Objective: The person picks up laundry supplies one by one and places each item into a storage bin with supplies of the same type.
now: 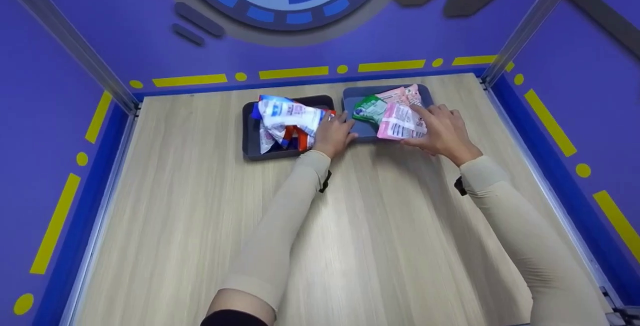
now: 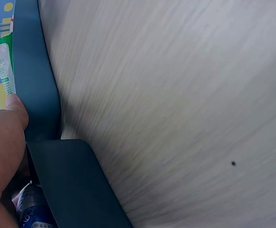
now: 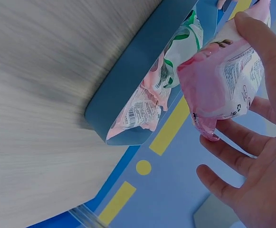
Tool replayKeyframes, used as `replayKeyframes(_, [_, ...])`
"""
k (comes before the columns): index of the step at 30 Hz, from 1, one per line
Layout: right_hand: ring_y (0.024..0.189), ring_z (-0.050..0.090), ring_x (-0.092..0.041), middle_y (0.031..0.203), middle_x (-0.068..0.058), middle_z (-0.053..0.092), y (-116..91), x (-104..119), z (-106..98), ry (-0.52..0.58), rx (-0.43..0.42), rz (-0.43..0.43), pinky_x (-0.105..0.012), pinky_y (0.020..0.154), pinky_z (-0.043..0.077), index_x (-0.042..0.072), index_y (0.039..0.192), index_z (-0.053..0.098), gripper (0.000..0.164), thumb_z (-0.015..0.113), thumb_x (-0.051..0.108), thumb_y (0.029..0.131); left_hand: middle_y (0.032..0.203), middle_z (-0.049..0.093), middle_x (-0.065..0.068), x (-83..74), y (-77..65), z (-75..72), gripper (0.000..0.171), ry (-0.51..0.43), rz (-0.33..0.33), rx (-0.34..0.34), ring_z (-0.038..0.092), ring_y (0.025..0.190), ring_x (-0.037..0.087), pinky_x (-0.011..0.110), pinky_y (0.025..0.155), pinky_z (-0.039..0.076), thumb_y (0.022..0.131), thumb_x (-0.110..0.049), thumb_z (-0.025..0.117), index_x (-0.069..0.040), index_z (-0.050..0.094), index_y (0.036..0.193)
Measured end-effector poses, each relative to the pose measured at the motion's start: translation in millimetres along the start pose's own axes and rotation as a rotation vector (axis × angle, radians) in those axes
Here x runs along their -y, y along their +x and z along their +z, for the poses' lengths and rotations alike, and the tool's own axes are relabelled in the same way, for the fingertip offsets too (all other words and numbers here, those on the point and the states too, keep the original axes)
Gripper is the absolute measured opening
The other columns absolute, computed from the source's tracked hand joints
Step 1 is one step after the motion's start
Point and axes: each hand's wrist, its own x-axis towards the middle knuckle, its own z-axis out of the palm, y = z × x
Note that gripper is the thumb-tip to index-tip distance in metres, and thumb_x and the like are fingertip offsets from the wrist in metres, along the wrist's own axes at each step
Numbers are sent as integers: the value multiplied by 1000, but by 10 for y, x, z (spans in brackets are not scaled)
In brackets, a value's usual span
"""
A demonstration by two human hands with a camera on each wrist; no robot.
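My right hand pinches a pink and white packet between thumb and fingers, over the front of the blue-grey tray. In the right wrist view the packet hangs tilted beyond the tray wall, its printed back showing. A green and white packet and pink packets lie in that tray. My left hand rests where the two trays meet, fingers reaching over the edges. In the left wrist view a digit of it touches the blue-grey tray's wall.
Left of it stands a dark grey tray heaped with several white, blue and red packets. Both trays sit near the back of a wooden table. Purple panels enclose the back and sides.
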Motion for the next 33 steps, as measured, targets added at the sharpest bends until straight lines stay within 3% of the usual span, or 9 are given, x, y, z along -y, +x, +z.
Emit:
replayKeyframes(21, [113, 51, -44, 132, -28, 57, 131, 42, -68, -23, -32, 4, -62, 99, 39, 15, 156, 42, 99, 80, 63, 79, 160, 44, 8, 8, -27, 7, 52, -7, -17, 13, 43, 146, 24, 47, 126, 17, 105, -49, 52, -21, 56, 149])
replayKeyframes(33, [119, 49, -48, 137, -29, 55, 227, -41, -128, -24, -34, 38, -65, 101, 38, 13, 156, 42, 99, 79, 63, 79, 159, 45, 8, -8, 1, 14, 52, 8, -2, 6, 42, 147, 23, 47, 126, 18, 105, -50, 51, -22, 55, 150])
